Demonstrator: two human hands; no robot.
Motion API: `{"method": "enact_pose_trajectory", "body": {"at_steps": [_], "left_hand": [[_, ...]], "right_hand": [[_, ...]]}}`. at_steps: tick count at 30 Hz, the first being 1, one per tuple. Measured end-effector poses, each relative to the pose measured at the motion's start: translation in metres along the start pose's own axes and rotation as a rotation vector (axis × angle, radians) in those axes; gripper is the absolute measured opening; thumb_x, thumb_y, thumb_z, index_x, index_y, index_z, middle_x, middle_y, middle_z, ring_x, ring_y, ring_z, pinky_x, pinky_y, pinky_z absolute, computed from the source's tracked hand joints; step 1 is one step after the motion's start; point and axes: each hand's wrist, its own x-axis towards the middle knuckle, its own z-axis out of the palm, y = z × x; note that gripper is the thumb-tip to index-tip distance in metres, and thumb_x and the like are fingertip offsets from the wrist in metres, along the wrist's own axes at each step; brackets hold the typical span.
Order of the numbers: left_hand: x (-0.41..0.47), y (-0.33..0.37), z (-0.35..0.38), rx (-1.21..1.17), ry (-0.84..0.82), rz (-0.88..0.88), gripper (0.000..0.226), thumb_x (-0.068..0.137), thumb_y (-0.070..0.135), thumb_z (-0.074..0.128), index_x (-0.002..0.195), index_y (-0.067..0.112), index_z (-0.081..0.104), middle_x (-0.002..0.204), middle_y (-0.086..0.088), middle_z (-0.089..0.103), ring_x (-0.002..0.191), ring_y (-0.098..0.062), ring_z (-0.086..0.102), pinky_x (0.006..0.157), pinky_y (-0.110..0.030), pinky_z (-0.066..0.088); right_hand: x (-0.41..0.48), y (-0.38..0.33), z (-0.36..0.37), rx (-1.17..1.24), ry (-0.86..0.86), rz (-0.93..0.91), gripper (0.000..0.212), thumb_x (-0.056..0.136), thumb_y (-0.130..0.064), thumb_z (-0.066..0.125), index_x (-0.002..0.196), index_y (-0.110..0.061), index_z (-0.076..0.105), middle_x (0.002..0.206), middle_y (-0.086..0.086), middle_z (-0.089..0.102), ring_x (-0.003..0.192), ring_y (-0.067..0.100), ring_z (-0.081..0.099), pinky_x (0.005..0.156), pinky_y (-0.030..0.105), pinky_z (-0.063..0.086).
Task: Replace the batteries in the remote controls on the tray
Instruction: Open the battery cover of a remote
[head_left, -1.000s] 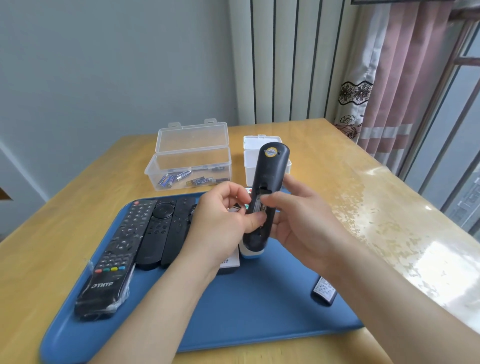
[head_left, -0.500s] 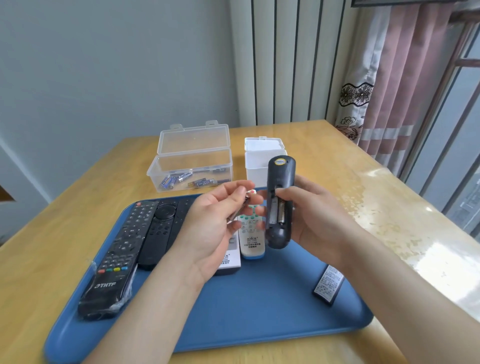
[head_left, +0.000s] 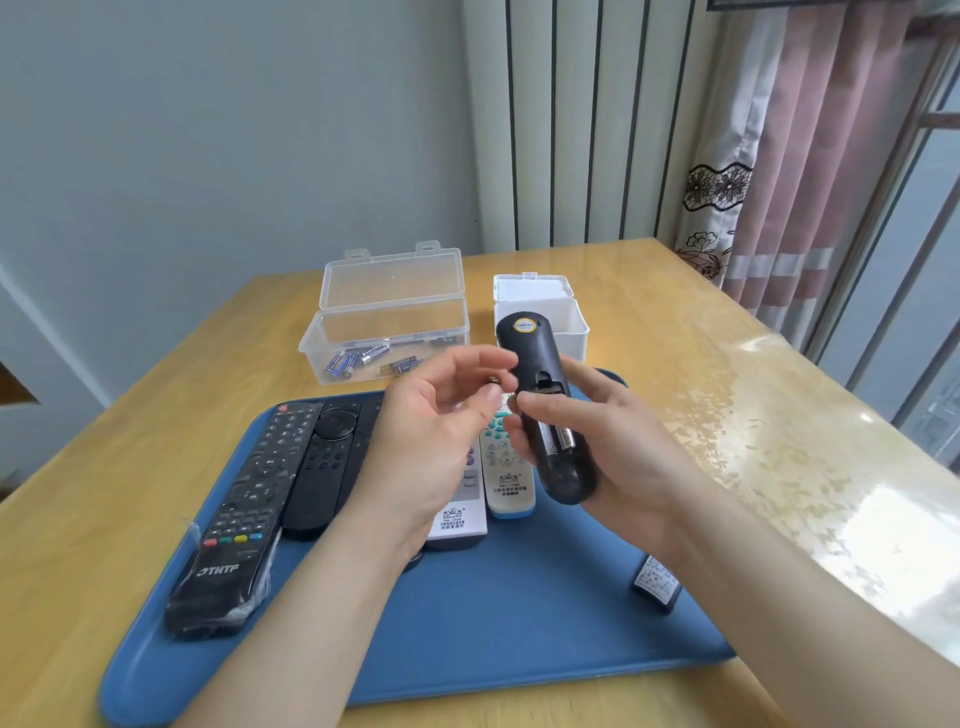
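Drawing my left hand (head_left: 441, 421) off the black remote (head_left: 537, 364) gripped by my right hand (head_left: 623, 447), I am pinching the removed battery (head_left: 492, 383); a second battery (head_left: 567, 440) is remaining inside.

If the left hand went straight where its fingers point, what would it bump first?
Probably the black remote in the right hand; the left hand, pinching a battery, almost touches it.

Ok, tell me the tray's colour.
The tray is blue; the head view shows it best.
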Motion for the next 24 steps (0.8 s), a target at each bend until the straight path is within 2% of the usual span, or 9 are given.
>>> {"method": "enact_pose_trajectory", "body": {"at_steps": [3, 5, 8, 10, 13, 15, 17, 20, 24], "left_hand": [[-0.0014, 0.0040, 0.0017, -0.003, 0.080, 0.102, 0.018, 0.082, -0.002, 0.070, 0.086, 0.016, 0.075, 0.085, -0.007, 0.074, 0.076, -0.016, 0.067, 0.070, -0.022, 0.053], [-0.0027, 0.0074, 0.0029, -0.086, 0.095, 0.111, 0.016, 0.080, -0.003, 0.072, 0.085, 0.013, 0.074, 0.084, -0.004, 0.075, 0.074, -0.017, 0.067, 0.066, -0.025, 0.055], [-0.0042, 0.0096, 0.0057, -0.128, 0.077, 0.090, 0.013, 0.077, -0.003, 0.074, 0.082, 0.008, 0.071, 0.082, -0.007, 0.076, 0.072, -0.021, 0.070, 0.060, -0.033, 0.059], [-0.0047, 0.0089, 0.0068, -0.085, 0.073, 0.103, 0.014, 0.075, -0.003, 0.076, 0.078, 0.010, 0.072, 0.080, -0.007, 0.076, 0.071, -0.020, 0.070, 0.062, -0.036, 0.060], [-0.0068, 0.0085, 0.0090, 0.048, 0.086, 0.147, 0.021, 0.072, -0.001, 0.079, 0.076, 0.019, 0.073, 0.076, -0.001, 0.075, 0.067, -0.014, 0.071, 0.057, -0.024, 0.057], [-0.0076, 0.0076, 0.0093, 0.124, 0.100, 0.194, 0.025, 0.071, 0.000, 0.081, 0.076, 0.023, 0.073, 0.077, 0.004, 0.073, 0.067, -0.012, 0.070, 0.054, -0.021, 0.055], [-0.0078, 0.0067, 0.0091, 0.153, 0.098, 0.215, 0.025, 0.071, 0.000, 0.081, 0.077, 0.023, 0.074, 0.080, 0.003, 0.071, 0.070, -0.018, 0.070, 0.052, -0.029, 0.058], [-0.0051, 0.0067, 0.0069, 0.122, 0.063, 0.149, 0.029, 0.071, -0.001, 0.080, 0.082, 0.025, 0.073, 0.079, -0.004, 0.070, 0.070, -0.020, 0.069, 0.055, -0.032, 0.059], [-0.0010, 0.0072, 0.0002, 0.114, -0.082, 0.070, 0.021, 0.075, -0.002, 0.077, 0.089, 0.013, 0.074, 0.074, -0.010, 0.071, 0.059, -0.023, 0.065, 0.063, -0.036, 0.060]], "right_hand": [[0.0010, 0.0027, 0.0012, 0.099, -0.047, 0.082, 0.036, 0.099, -0.012, 0.052, 0.133, -0.021, 0.053, 0.111, 0.019, 0.069, 0.100, 0.038, 0.069, 0.069, 0.041, 0.059], [0.0008, 0.0034, 0.0027, 0.131, -0.101, 0.101, 0.045, 0.102, -0.020, 0.050, 0.144, -0.031, 0.040, 0.120, 0.016, 0.067, 0.102, 0.046, 0.067, 0.065, 0.041, 0.059], [-0.0007, 0.0027, 0.0038, 0.126, -0.122, 0.058, 0.050, 0.102, -0.024, 0.049, 0.148, -0.034, 0.033, 0.115, 0.006, 0.070, 0.091, 0.034, 0.072, 0.063, 0.036, 0.058], [-0.0013, 0.0020, 0.0042, 0.109, -0.131, 0.040, 0.045, 0.103, -0.025, 0.047, 0.146, -0.035, 0.038, 0.120, 0.009, 0.068, 0.086, 0.026, 0.072, 0.065, 0.036, 0.058], [-0.0017, 0.0019, 0.0058, 0.083, -0.122, 0.025, 0.036, 0.104, -0.026, 0.043, 0.138, -0.037, 0.049, 0.135, 0.015, 0.059, 0.096, 0.024, 0.068, 0.065, 0.036, 0.057], [-0.0016, 0.0026, 0.0065, 0.069, -0.118, 0.019, 0.033, 0.105, -0.026, 0.041, 0.135, -0.035, 0.052, 0.133, 0.015, 0.061, 0.110, 0.027, 0.065, 0.066, 0.036, 0.056], [-0.0020, 0.0023, 0.0067, 0.063, -0.104, 0.023, 0.029, 0.105, -0.026, 0.040, 0.130, -0.026, 0.056, 0.128, 0.014, 0.065, 0.116, 0.028, 0.065, 0.065, 0.034, 0.056], [-0.0027, 0.0019, 0.0058, 0.050, -0.057, 0.036, 0.028, 0.104, -0.026, 0.043, 0.118, -0.014, 0.064, 0.113, 0.011, 0.072, 0.096, 0.022, 0.069, 0.065, 0.032, 0.057], [-0.0017, 0.0024, 0.0061, 0.054, -0.016, 0.023, 0.027, 0.103, -0.024, 0.046, 0.113, -0.008, 0.066, 0.103, 0.012, 0.069, 0.088, 0.022, 0.065, 0.068, 0.032, 0.057]]}}
